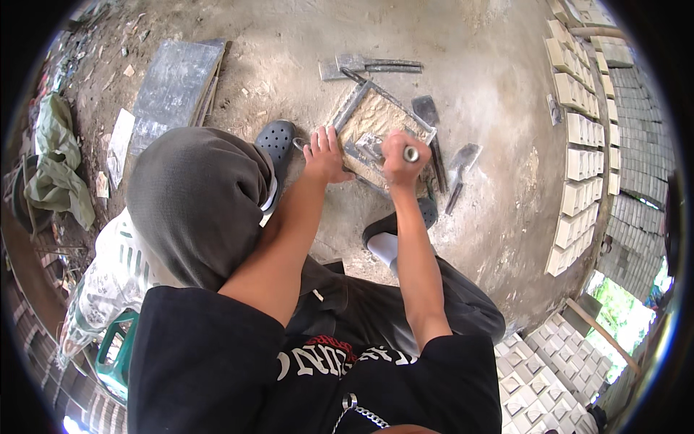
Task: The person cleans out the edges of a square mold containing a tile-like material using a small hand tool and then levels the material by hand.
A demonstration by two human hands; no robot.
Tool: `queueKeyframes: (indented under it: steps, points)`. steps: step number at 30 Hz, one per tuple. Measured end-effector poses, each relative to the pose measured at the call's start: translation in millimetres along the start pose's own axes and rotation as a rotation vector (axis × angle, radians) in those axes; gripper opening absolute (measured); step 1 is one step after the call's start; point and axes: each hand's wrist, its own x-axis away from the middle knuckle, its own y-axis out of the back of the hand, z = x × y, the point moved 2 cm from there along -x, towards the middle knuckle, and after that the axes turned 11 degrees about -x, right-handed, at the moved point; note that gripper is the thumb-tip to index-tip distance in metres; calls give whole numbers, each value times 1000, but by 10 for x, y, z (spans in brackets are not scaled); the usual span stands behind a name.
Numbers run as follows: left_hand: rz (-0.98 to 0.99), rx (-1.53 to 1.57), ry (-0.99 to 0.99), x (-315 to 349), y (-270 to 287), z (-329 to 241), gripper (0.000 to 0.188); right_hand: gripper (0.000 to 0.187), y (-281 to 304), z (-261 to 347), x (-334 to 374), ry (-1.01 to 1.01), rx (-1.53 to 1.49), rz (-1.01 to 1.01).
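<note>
A square metal mould (pixel 352 101) lies on the floor between my feet, filled with pale sandy mix (pixel 394 108). My right hand (pixel 402 160) is closed round the upright round handle (pixel 411 153) of a hand tool. A flat grey metal plate (pixel 361 153) rests on the mix beside that fist; whether it belongs to the tool, I cannot tell. With fingers spread, my left hand (pixel 327 155) rests on the mould's left edge, near a metal loop handle (pixel 298 144).
Beyond the mould lies a flat blade tool with a dark handle (pixel 392 66). A dark scraper (pixel 425 110) and a trowel (pixel 463 159) lie to its right. Metal plates (pixel 173 90) are stacked at left. Rows of pale cast blocks (pixel 582 130) line the right side.
</note>
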Motion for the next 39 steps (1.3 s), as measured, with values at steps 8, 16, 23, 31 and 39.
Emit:
queueKeyframes:
  steps: [8, 16, 23, 31, 39]
  points:
    - [9, -17, 9, -3, -20, 0, 141, 33, -134, 206, -120, 37, -44, -58]
    - [39, -30, 2, 19, -67, 24, 142, 34, -236, 283, -235, 2, -84, -82]
    - [7, -11, 16, 8, -22, 14, 141, 29, -232, 18, -139, 132, 46, -65]
    - [-21, 6, 8, -45, -31, 62, 140, 36, -260, 309, -245, 0, -62, -205]
    - [16, 27, -26, -26, -47, -28, 143, 35, -121, -113, -226, 15, 71, -106]
